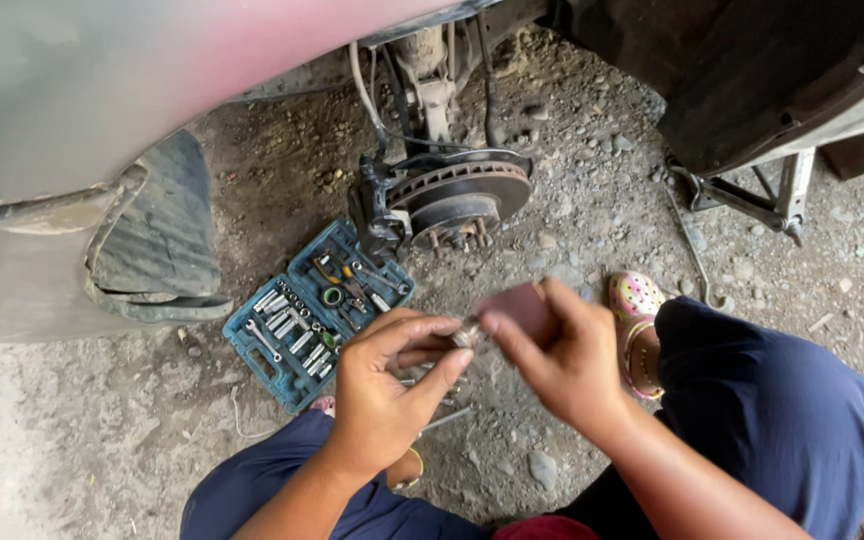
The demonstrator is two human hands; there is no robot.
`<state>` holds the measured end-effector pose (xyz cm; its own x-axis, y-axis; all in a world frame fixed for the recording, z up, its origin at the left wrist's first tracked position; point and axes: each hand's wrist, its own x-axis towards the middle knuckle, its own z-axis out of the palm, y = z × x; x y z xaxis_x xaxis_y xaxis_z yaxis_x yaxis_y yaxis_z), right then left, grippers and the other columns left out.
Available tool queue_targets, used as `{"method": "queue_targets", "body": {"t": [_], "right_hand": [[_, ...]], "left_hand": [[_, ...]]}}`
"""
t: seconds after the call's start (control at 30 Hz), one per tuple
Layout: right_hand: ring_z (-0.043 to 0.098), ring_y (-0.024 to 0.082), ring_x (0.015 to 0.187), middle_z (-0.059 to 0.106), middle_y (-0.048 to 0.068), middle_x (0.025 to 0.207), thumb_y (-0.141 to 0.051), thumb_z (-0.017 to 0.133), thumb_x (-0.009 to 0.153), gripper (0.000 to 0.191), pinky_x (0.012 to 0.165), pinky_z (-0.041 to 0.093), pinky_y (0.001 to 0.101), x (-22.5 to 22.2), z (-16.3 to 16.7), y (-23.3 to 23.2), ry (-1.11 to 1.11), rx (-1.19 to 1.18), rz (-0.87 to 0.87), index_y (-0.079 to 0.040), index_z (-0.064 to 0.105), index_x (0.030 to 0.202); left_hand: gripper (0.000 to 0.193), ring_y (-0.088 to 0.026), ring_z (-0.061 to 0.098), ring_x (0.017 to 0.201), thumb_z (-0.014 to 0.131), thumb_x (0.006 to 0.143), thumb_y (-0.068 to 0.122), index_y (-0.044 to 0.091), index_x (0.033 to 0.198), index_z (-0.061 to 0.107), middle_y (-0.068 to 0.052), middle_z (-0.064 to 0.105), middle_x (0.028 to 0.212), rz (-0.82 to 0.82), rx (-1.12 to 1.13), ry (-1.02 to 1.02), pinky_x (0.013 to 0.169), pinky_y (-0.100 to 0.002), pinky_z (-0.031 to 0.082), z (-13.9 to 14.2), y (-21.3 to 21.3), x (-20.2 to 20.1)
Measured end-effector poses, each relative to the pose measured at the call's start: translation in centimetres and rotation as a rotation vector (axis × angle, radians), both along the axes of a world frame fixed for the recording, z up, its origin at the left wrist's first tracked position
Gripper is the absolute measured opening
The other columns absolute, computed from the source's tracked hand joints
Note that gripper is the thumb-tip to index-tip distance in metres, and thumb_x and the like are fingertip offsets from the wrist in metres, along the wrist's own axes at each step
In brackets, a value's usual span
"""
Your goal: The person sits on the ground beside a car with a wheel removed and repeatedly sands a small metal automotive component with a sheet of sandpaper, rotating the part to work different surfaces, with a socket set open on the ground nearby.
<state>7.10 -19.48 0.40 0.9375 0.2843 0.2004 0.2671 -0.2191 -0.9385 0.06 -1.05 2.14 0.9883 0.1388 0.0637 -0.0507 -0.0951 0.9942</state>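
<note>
A car body (102,90), grey and red, fills the far left of the scene, its wheel arch open and a torn dark liner (157,235) hanging below it. Under the arch, at the far centre, the bare brake disc (462,195) sits on its hub with the black caliper (377,205) clamped on its left edge. A scissor jack (752,195) stands on the gravel (572,120) at the far right, beneath a dark panel. The person squats near the camera in dark blue trousers (772,400), with 1 foot in a speckled pink clog (637,300) at the right. An open blue socket set case (317,310) lies on the ground to the left of the hands, between them and the liner, with its 2 halves full of sockets and wrenches. The left hand (387,385) and the right hand (562,355) meet in the near centre. The right hand's fingers are closed around a small dull reddish block (522,305), held up just in front of the disc. The left hand's thumb and fingers pinch a small shiny metal piece (467,335) touching the block's lower left edge; it is too blurred to tell its kind.
</note>
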Motion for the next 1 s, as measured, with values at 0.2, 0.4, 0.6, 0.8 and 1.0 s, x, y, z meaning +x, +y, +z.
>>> {"method": "queue_targets", "body": {"t": [0.2,0.4,0.6,0.8,1.0], "right_hand": [[0.06,0.004,0.054,0.068,0.001,0.062,-0.016,0.083,0.086,0.022,0.046,0.046,0.0227,-0.3,-0.6,0.1,0.13,0.013,0.045,-0.002,0.066,0.086],[0.06,0.003,0.06,0.067,0.001,0.072,-0.012,0.075,0.092,0.015,0.049,0.047,0.022,-0.4,-0.4,-0.1,0.207,0.198,-0.087,-0.002,0.065,0.095],[0.062,0.004,0.064,0.07,0.001,0.076,-0.012,0.08,0.091,0.021,0.053,0.049,0.0211,-0.3,-0.4,0.1,-0.003,0.144,0.026,0.001,0.063,0.093],[0.063,0.005,0.063,0.07,0.001,0.078,-0.012,0.074,0.091,0.017,0.053,0.05,0.0217,-0.5,-0.2,-0.1,0.335,0.345,0.094,0.0,0.068,0.101],[0.062,0.005,0.054,0.068,0.002,0.062,-0.013,0.079,0.091,0.021,0.047,0.048,0.0226,-1.0,-0.5,0.2,0.101,0.098,0.076,-0.001,0.062,0.086]], "left_hand": [[0.023,-0.016,0.075,0.099,0.076,0.087,-0.005,-0.005,0.11,0.071,-0.01,0.069,0.111,-0.017,-0.169,0.019,0.087,-0.028,0.065,-0.2,-0.2,0.0],[0.024,-0.016,0.076,0.097,0.076,0.086,-0.005,-0.004,0.11,0.073,-0.01,0.07,0.111,-0.007,-0.022,0.021,0.087,-0.029,0.066,-0.4,-0.4,-0.2],[0.025,-0.017,0.076,0.1,0.076,0.086,-0.006,-0.004,0.111,0.072,-0.01,0.07,0.112,-0.024,-0.095,0.045,0.089,-0.03,0.065,-0.4,-0.2,-0.1],[0.025,-0.018,0.075,0.099,0.077,0.086,-0.006,-0.006,0.11,0.071,-0.011,0.069,0.112,-0.009,-0.179,0.024,0.089,-0.03,0.065,-0.2,-0.2,0.0],[0.021,-0.017,0.077,0.096,0.076,0.085,-0.005,-0.007,0.107,0.073,-0.01,0.07,0.11,-0.042,-0.135,0.069,0.088,-0.029,0.067,0.4,-0.3,-0.4]]}}
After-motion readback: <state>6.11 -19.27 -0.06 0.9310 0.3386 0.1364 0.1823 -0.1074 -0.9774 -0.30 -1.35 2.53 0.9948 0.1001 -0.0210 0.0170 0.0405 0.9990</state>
